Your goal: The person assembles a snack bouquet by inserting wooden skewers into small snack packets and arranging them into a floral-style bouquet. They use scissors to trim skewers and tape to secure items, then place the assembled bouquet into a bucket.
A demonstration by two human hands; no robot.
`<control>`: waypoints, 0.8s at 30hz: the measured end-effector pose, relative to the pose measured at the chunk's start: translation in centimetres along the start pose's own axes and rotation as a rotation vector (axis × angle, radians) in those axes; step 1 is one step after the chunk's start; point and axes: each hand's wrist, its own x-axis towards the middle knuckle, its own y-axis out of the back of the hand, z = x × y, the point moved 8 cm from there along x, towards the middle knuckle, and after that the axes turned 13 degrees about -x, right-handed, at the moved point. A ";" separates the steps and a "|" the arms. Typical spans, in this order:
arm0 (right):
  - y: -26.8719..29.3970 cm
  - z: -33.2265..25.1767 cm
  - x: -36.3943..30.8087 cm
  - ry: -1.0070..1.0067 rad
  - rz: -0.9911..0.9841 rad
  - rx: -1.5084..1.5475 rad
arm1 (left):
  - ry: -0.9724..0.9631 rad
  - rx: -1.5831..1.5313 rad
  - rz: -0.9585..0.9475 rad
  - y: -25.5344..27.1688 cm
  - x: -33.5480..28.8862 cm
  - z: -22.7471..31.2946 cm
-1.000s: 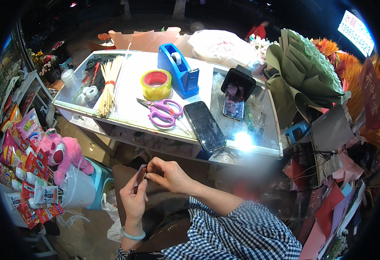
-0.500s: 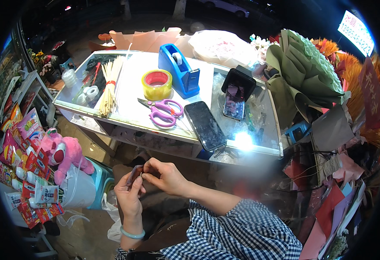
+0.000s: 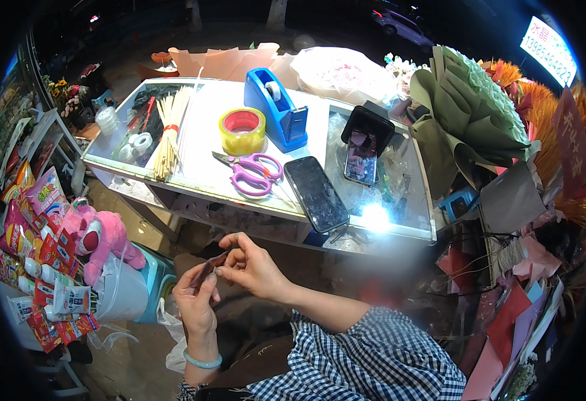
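In front of the glass counter, my left hand holds a small, thin, dark reddish-brown piece between thumb and fingers. I cannot make out what kind of thing it is. My right hand is at the right edge of this piece, thumb and forefinger pinched together there, with the other fingers curled. Above the hands, purple-handled scissors lie on the counter, beside a dark phone. A roll of yellow tape and a blue tape dispenser stand behind them.
The counter also bears a bundle of wooden sticks, a propped phone and a bright lamp. Snack packets and a pink plush toy are at left. A green-wrapped bouquet and wrapping papers fill the right.
The reddish-brown piece has tilted and shows more of its length. My right fingers have lifted and spread slightly; my left hand has shifted a little left. A car has moved in the background.
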 end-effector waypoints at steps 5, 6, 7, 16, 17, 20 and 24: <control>-0.8 1.6 0.0 -0.128 -0.137 0.166 | 0.017 0.005 -0.052 -0.1 0.1 0.2; -0.9 1.7 0.0 -0.136 -0.158 0.149 | 0.032 0.009 -0.068 -0.3 0.1 0.2; -0.9 1.9 -0.1 -0.163 -0.179 0.124 | 0.034 -0.009 -0.111 -0.7 0.1 0.3; 0.7 -0.6 -0.5 0.041 -0.015 -0.191 | 0.115 0.015 -0.047 -1.0 0.2 -0.3; 0.7 -0.7 -0.5 0.038 -0.019 -0.188 | 0.107 0.029 -0.052 -1.0 0.2 -0.3; 0.6 -0.6 -0.4 0.021 -0.035 -0.167 | 0.085 0.044 -0.051 -0.8 0.2 -0.2; 0.7 -0.6 -0.2 0.037 -0.020 -0.164 | 0.058 0.069 -0.071 -1.0 0.2 0.0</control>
